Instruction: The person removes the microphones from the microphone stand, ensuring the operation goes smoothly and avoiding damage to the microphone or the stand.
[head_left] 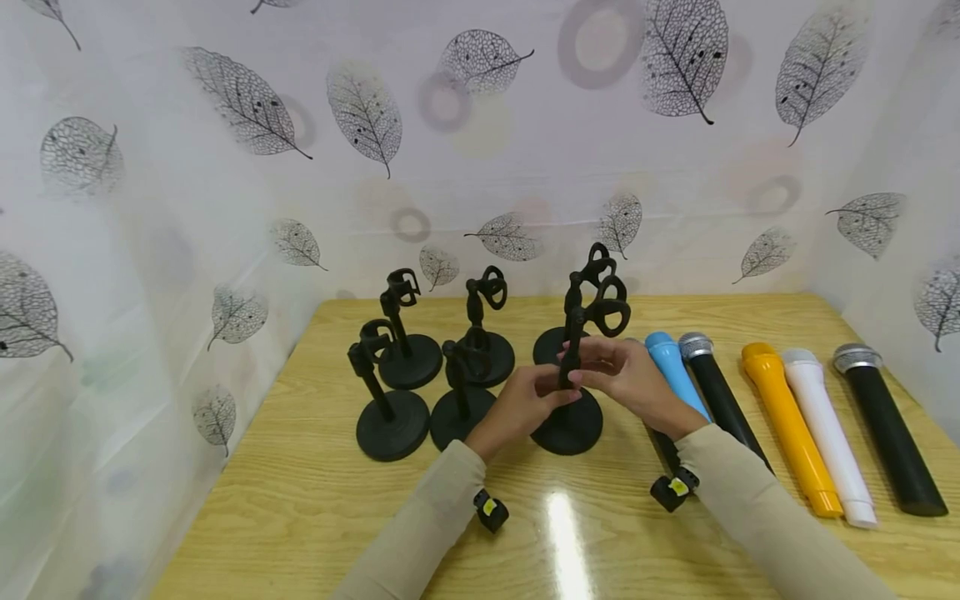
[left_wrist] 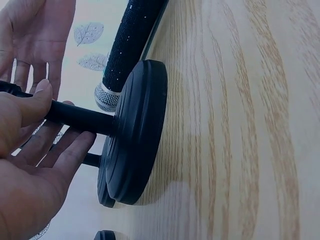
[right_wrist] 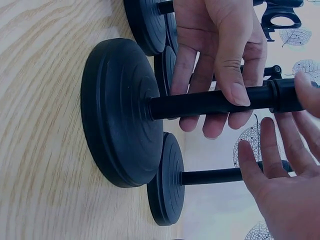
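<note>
A black desktop microphone stand stands upright on its round base in front of me, with a double-ring clip at its top. My left hand pinches the pole between thumb and fingers, a little above the base. Higher up, the thumb and fingers of my right hand hold the pole around its collar. In the right wrist view, the left hand has its thumb across the pole, below the right hand. Directly behind is a similar stand, partly hidden.
Several more black stands sit to the left on the wooden table. On the right lie a blue microphone, an orange one, a white one and several black ones. A leaf-patterned cloth hangs behind.
</note>
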